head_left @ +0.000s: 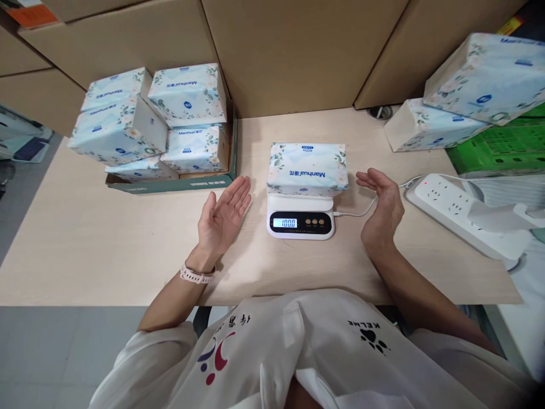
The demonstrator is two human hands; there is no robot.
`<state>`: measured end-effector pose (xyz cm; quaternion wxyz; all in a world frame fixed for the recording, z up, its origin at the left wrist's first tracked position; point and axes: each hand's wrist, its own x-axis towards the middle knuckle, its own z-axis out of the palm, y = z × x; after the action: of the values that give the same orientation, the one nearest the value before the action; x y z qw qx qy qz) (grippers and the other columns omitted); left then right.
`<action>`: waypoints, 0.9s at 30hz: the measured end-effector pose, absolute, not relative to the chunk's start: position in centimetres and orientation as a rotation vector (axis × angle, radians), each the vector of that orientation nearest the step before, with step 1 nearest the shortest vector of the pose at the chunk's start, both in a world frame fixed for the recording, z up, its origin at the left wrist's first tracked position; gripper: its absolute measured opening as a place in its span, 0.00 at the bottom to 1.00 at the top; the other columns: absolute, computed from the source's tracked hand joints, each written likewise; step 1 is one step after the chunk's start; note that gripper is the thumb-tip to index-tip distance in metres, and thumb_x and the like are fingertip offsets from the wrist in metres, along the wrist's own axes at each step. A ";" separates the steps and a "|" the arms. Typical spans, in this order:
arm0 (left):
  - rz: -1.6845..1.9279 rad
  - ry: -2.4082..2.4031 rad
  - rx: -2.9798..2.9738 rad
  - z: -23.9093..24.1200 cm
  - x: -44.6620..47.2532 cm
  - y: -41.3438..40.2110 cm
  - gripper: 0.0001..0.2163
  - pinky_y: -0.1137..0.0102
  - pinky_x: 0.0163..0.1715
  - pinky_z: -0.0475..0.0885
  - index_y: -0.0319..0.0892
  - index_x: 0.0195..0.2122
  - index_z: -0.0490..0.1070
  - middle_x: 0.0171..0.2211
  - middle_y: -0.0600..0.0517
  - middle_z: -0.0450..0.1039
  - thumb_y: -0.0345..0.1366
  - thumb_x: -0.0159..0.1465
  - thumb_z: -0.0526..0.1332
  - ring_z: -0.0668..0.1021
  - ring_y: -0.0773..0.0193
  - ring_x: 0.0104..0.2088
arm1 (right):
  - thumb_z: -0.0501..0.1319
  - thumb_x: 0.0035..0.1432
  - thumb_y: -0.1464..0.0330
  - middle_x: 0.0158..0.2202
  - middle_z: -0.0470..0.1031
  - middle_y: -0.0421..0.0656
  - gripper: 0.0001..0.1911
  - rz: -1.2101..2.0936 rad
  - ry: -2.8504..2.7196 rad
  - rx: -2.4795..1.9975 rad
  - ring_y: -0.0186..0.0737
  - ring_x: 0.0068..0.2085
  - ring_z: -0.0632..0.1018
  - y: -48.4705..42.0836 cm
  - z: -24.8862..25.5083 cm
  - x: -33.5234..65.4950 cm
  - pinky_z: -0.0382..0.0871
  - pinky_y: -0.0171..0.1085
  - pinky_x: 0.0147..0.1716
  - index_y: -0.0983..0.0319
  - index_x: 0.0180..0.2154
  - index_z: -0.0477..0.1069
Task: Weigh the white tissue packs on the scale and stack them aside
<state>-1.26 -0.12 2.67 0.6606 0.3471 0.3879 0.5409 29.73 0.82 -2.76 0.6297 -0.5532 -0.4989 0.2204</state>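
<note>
A pack of tissues (307, 168) in pale blue floral wrapping lies on a white digital scale (300, 234), whose lit display reads 100.0. To the left of the scale, my left hand (223, 215) is held palm up with its fingers stretched out, touching nothing. My right hand (381, 209) is at the other side, apart from the pack, its fingers extended and slightly curved toward it. A white cable (361, 214) runs from the scale's right side behind this hand.
Several more tissue packs (187, 95) are stacked in a green-edged carton (213, 180) at the left. Two packs (485, 79) stand at the back right by a green box (498, 149). A white power strip (464, 213) lies at the right. Large cardboard boxes (293, 57) line the back.
</note>
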 end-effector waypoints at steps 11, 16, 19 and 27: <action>1.206 0.886 0.794 2.4 -1.3 -0.1 0.31 0.54 0.79 0.55 0.45 0.63 0.76 0.74 0.46 0.64 0.62 0.71 0.54 0.60 0.50 0.78 | 0.47 0.73 0.48 0.52 0.83 0.53 0.30 0.457 -1.134 -1.308 0.50 0.54 0.83 0.6 -2.0 29.5 0.73 0.57 0.63 0.60 0.56 0.77; 1.221 0.864 0.796 2.1 -1.5 0.0 0.30 0.53 0.80 0.53 0.46 0.62 0.77 0.74 0.47 0.65 0.61 0.72 0.54 0.59 0.51 0.79 | 0.47 0.72 0.48 0.52 0.83 0.53 0.30 0.447 -1.143 -1.299 0.51 0.54 0.84 0.4 -1.8 29.6 0.72 0.58 0.64 0.59 0.56 0.77; 1.217 0.856 0.795 2.0 -1.5 0.1 0.29 0.53 0.80 0.52 0.47 0.61 0.78 0.73 0.48 0.66 0.61 0.72 0.54 0.58 0.51 0.79 | 0.48 0.73 0.48 0.52 0.83 0.53 0.30 0.436 -1.150 -1.292 0.51 0.54 0.84 0.4 -1.8 29.6 0.72 0.57 0.64 0.59 0.56 0.77; 1.206 0.885 0.865 1.5 -1.4 0.7 0.30 0.53 0.81 0.47 0.48 0.62 0.78 0.75 0.48 0.63 0.63 0.70 0.55 0.54 0.52 0.80 | 0.42 0.75 0.49 0.60 0.81 0.49 0.33 0.446 -1.339 -1.361 0.50 0.64 0.79 0.1 -2.2 30.2 0.58 0.63 0.73 0.56 0.64 0.74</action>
<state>-1.36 0.66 1.46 0.6494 0.3809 0.3893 0.5307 30.16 0.07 -2.22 0.5567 -0.5766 -0.5675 0.1887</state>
